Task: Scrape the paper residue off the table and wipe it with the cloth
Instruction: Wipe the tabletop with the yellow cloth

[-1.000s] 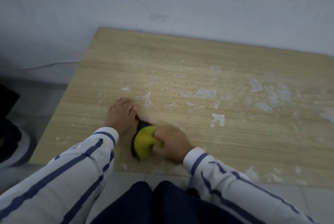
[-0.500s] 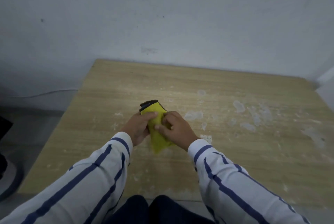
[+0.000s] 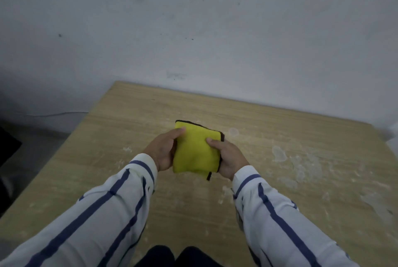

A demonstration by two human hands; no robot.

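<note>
Closest in, at near edge of light wood-grain table [image 3: 129, 120]: dark trouser knees [image 3: 172, 256]. Over table's front half: two white sleeves with blue stripes, left [image 3: 97, 213] and right [image 3: 280, 223], blocking much of table's near surface.

Over table's middle: folded yellow microfibre cloth with dark trim [image 3: 195, 150], flat face toward camera. Looks lifted off table; contact underneath can't be confirmed. Gripped from both sides: left hand [image 3: 161, 152] clamped on cloth's left edge, thumb across upper left corner. Right hand [image 3: 229, 157] clamped on right edge, thumb on front face, fingers behind. Hands apart, only cloth between. One dark-trimmed corner hanging just below right hand. Patch of table behind cloth hidden.

On table's right half: whitish patches of paper residue [image 3: 279, 154], spreading toward right edge. Smaller flecks on table's left side and near front.

Past table's far edge: scuffed pale grey wall [image 3: 193, 29]. Left of table: thin pale cable [image 3: 60, 113] along wall base, plus dark blurred shape, unidentifiable.
</note>
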